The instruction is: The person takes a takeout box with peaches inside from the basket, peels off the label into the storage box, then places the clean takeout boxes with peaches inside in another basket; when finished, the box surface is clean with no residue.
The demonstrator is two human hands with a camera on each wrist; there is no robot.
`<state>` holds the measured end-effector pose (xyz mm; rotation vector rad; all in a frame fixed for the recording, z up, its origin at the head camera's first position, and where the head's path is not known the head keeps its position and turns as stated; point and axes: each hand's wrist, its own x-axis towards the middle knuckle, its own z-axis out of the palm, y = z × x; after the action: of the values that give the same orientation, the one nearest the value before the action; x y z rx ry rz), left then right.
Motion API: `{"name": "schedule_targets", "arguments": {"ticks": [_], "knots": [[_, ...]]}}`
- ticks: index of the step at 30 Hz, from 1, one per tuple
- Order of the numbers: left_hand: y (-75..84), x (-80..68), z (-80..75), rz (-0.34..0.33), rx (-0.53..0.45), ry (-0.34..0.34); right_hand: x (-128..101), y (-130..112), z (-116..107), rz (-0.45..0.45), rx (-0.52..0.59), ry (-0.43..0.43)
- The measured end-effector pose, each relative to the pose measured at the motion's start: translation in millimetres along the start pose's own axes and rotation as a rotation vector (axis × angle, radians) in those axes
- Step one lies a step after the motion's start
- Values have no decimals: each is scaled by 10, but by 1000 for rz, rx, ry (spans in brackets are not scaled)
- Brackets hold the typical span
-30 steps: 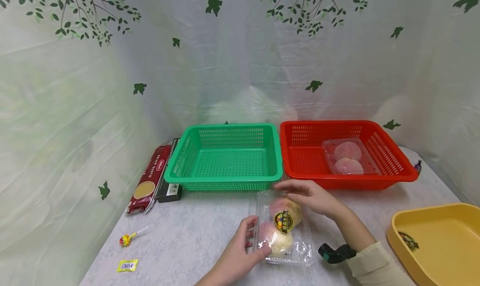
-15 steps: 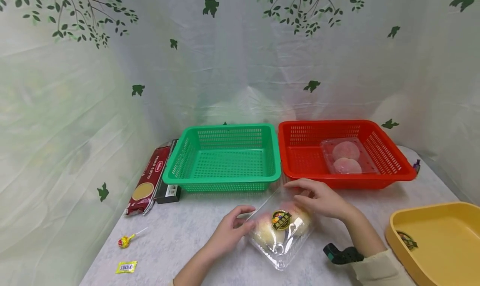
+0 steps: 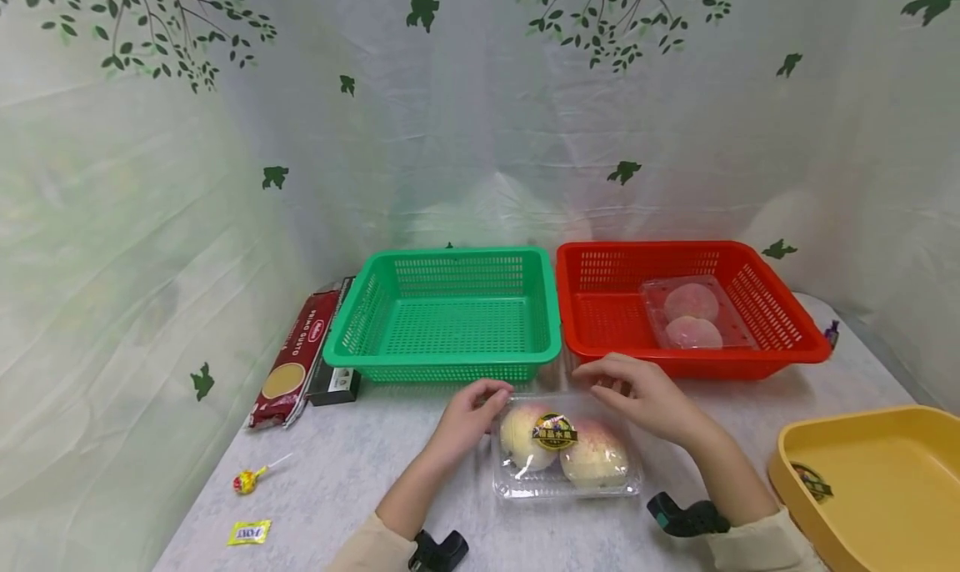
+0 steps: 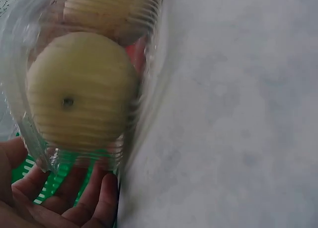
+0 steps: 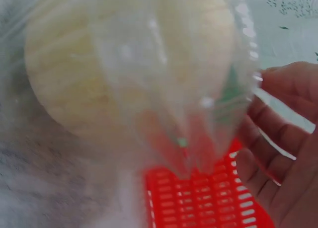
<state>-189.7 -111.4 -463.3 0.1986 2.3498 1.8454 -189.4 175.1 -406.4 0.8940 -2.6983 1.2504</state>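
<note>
A clear plastic clamshell box [image 3: 567, 484] of two pink-and-yellow peaches [image 3: 594, 455] lies crosswise in front of me, with a round black-and-gold sticker [image 3: 554, 431] on its lid. My left hand [image 3: 467, 422] holds the box's far left corner. In the left wrist view, the fingers [image 4: 97, 195] bend at the box's end, beside one peach [image 4: 82, 91]. At the far right corner, my right hand [image 3: 645, 397] grips the box, thumb at the rim in the right wrist view. Some of its fingers show blurred through the plastic there.
Behind the box stand a green basket [image 3: 442, 360] and a red basket [image 3: 693, 357], which holds another peach box [image 3: 692, 313]. A yellow tray [image 3: 870, 489] is at right. At left are a red packet [image 3: 292, 363], black box [image 3: 334, 384], lollipop [image 3: 246, 481] and yellow sweet [image 3: 249, 532].
The peach box has turned from lengthwise, through a diagonal, to crosswise. My left hand has moved away from me to the box's far left corner; the right has shifted slightly right.
</note>
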Motion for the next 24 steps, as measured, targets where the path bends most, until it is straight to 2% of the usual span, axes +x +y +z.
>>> {"name": "schedule_targets", "arguments": {"ticks": [4, 7, 12, 15, 19, 24], "knots": [[10, 62, 54, -8, -19, 37, 15, -21, 57, -6, 58, 0], [-10, 75, 81, 11, -34, 52, 25, -32, 104, 16, 98, -37], [-56, 39, 67, 10, -51, 33, 34, -40, 187, 30, 98, -117], [-74, 10, 36, -8, -78, -17, 26, -47, 219, 15, 78, -156], [-83, -22, -13, -10, -101, -137, 18, -58, 231, -3, 37, -182], [-98, -40, -60, 27, -82, -262, 20, -64, 229, -28, 12, -180]]}}
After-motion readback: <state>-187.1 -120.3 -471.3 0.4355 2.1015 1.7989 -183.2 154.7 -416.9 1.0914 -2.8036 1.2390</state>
